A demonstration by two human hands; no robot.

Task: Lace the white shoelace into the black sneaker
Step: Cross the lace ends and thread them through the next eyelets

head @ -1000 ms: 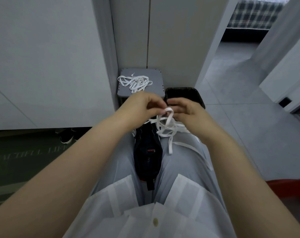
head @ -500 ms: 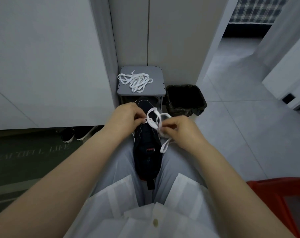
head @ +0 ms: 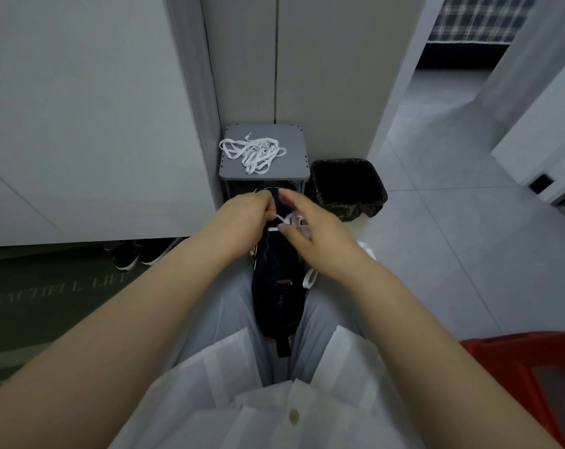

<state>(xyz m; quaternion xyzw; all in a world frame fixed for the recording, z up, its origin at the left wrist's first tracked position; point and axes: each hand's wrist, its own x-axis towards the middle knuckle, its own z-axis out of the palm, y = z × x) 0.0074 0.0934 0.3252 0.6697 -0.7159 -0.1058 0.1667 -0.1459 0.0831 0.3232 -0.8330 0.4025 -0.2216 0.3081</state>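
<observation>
Noted: left hand fingers pinch lace tip; right hand fingers spread, gripping nothing. Risk: unrestrained slack pulls lace from sneaker eyelet.

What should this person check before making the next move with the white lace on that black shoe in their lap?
1. Left hand pinches the white shoelace: ok.
2. Right hand has a hold on the lace: cannot tell; its thumb and forefinger stand apart.
3. Black sneaker lies lodged between the thighs: ok.
4. Next eyelet is in sight: cannot tell; the hands cover that part.
5. Lace tail hangs loose beside the sneaker: ok.
6. Spare lace sits apart on the grey stool, out of the way: ok.
</observation>
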